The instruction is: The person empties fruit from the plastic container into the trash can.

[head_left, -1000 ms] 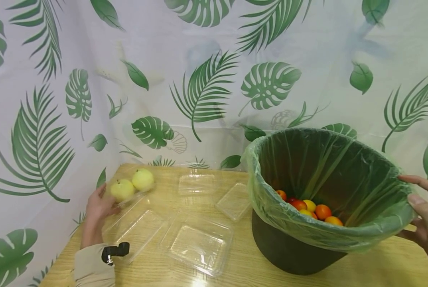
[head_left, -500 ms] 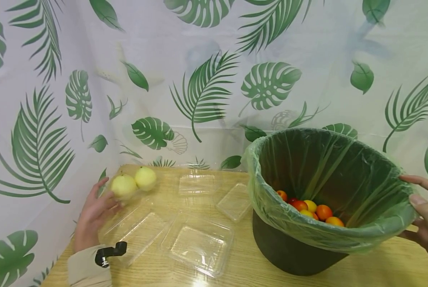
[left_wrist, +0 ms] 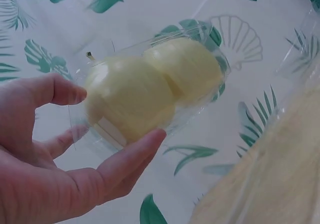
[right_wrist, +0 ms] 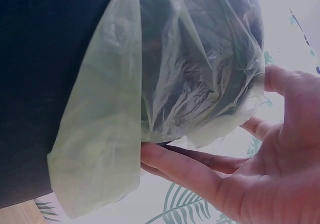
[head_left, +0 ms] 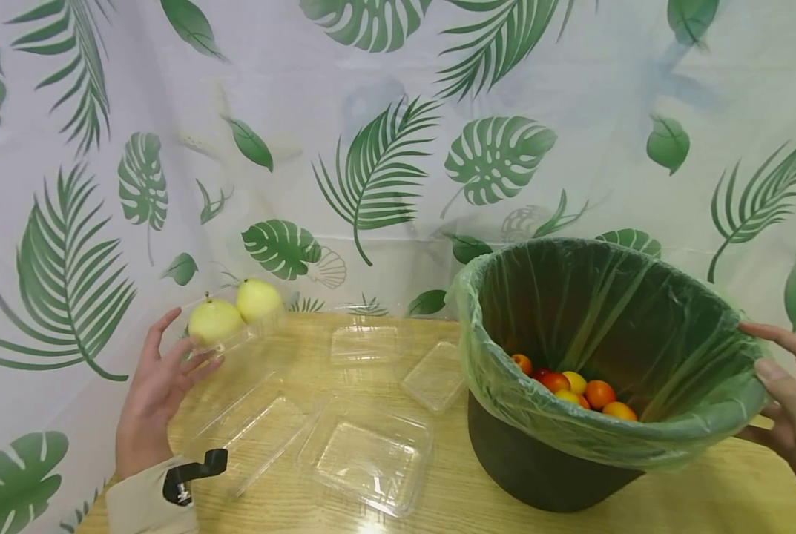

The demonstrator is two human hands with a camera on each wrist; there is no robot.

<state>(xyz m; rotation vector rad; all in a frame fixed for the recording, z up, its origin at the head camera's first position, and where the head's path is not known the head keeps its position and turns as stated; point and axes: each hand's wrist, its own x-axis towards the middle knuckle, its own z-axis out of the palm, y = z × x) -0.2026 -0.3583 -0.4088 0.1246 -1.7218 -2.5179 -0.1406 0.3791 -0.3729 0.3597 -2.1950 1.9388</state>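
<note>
My left hand (head_left: 153,393) grips one end of a clear plastic box (head_left: 240,343), raised at the left of the table. Side by side in the box sit two round, pale yellow-green fruits with stems (head_left: 214,320). In the left wrist view, fingers (left_wrist: 137,159) press the near end of the box around the closer fruit. On the right, my right hand (head_left: 794,393) holds the rim of a black bin (head_left: 544,467) lined with a translucent green bag (head_left: 571,426). The bin leans with its mouth toward me. Orange, red and yellow fruits (head_left: 599,394) lie inside it.
Several clear plastic containers lie on the wooden table (head_left: 317,512): a large one (head_left: 371,460) at front centre, a long one (head_left: 267,430) to its left, and smaller ones (head_left: 366,345) behind. A leaf-printed curtain (head_left: 291,148) rises at the back and left.
My left hand has lifted the box with the two pale fruits and drawn it up and slightly left. The right hand keeps its place on the bin rim.
</note>
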